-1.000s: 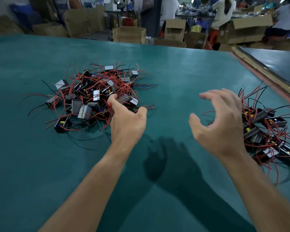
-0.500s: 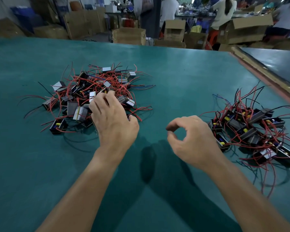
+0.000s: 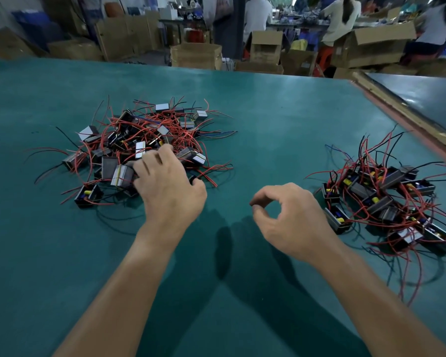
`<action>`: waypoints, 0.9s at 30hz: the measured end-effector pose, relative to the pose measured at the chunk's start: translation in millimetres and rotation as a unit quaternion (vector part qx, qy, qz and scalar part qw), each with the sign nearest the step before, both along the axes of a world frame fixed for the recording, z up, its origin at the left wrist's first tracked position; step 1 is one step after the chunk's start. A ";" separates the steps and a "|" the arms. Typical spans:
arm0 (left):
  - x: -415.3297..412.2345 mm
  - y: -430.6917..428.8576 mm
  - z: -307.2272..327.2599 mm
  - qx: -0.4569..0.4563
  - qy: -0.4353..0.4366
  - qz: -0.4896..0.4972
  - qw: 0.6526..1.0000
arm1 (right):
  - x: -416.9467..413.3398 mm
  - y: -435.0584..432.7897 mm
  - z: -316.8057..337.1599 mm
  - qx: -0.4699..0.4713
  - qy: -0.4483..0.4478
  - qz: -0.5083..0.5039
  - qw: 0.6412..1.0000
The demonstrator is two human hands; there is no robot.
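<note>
On the green table (image 3: 281, 130) lie two heaps of small black wired parts with red and black leads. My left hand (image 3: 169, 188) rests palm down on the near edge of the left pile (image 3: 144, 140). Its spread fingers touch a silver-taped block (image 3: 121, 175), the fingertips are hidden among the parts, and the thumb sticks out to the right by a red wire. My right hand (image 3: 291, 215) hovers over bare table just left of the right pile (image 3: 386, 199). It holds nothing, with fingers loosely curled and thumb and forefinger forming a ring.
A raised wooden strip (image 3: 407, 117) borders the table at the right, with a darker table beyond it. Cardboard boxes (image 3: 196, 56) and several seated people (image 3: 343, 19) are past the far edge. Loose wire ends spread out around both piles.
My right hand pulled back from the right pile toward the middle and curled its fingers. My left hand turned palm down and slid left onto the left pile.
</note>
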State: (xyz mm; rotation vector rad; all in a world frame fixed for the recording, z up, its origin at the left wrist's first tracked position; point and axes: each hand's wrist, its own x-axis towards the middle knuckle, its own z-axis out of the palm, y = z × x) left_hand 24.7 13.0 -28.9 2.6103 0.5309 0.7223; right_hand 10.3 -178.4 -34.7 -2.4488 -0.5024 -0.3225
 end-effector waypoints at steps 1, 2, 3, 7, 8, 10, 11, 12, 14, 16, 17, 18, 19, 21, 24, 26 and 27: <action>0.5 -1.3 -3.5 -0.003 0.011 -0.018 1.000 | 0.0 -0.3 -0.6 0.002 0.004 0.001 1.000; 0.9 -2.1 -6.3 -0.015 0.008 -0.035 0.999 | -0.1 -0.6 -1.2 0.004 0.009 0.001 1.000; 1.9 -2.4 -8.4 -0.033 0.000 -0.051 0.998 | 0.1 -0.8 -1.9 0.007 0.014 0.000 1.000; 4.1 -1.5 -11.4 -0.091 -0.004 -0.073 0.993 | 1.5 -1.7 -3.0 0.004 0.031 0.002 1.000; 4.0 -2.3 -11.4 -0.101 0.004 -0.082 0.991 | 1.6 -1.4 -3.1 0.002 0.036 0.006 0.999; 4.0 -7.4 -11.4 -0.144 0.012 -0.117 0.983 | 1.6 -1.0 -3.7 -0.002 0.042 0.016 0.999; 3.9 -12.0 -11.0 -0.187 0.009 -0.147 0.971 | 1.9 -0.9 -4.2 -0.001 0.041 0.018 0.999; 2.5 -17.9 -9.0 -0.241 0.006 -0.185 0.953 | 2.3 -1.1 -4.7 -0.001 0.039 0.021 0.999; -1.9 -30.4 -5.6 -0.347 0.006 -0.268 0.899 | 1.9 -1.3 -5.0 -0.006 0.051 0.037 0.998; -8.1 -39.2 -3.0 -0.431 0.029 -0.329 0.840 | 0.3 -1.4 -4.5 -0.027 0.080 0.071 0.994; -10.9 -41.3 -0.7 -0.465 0.047 -0.351 0.811 | -0.4 -0.8 -4.2 -0.037 0.087 0.087 0.992; -13.0 -41.6 1.3 -0.498 0.063 -0.369 0.782 | -0.9 -0.3 -4.4 -0.043 0.086 0.096 0.991; -13.8 -40.9 3.5 -0.525 0.075 -0.384 0.756 | -0.8 0.1 -5.3 -0.045 0.082 0.098 0.991; -12.8 -36.4 7.5 -0.557 0.073 -0.390 0.729 | 0.7 0.4 -7.3 -0.049 0.085 0.084 0.992; -6.5 -28.0 9.5 -0.569 0.026 -0.325 0.755 | 5.3 -1.5 -9.7 -0.063 0.110 0.059 0.990; -0.5 -20.6 8.0 -0.579 0.015 -0.238 0.780 | 8.5 -4.3 -10.9 -0.070 0.115 0.047 0.990; 2.3 -17.6 7.2 -0.583 0.016 -0.203 0.787 | 10.0 -5.5 -10.8 -0.070 0.113 0.037 0.990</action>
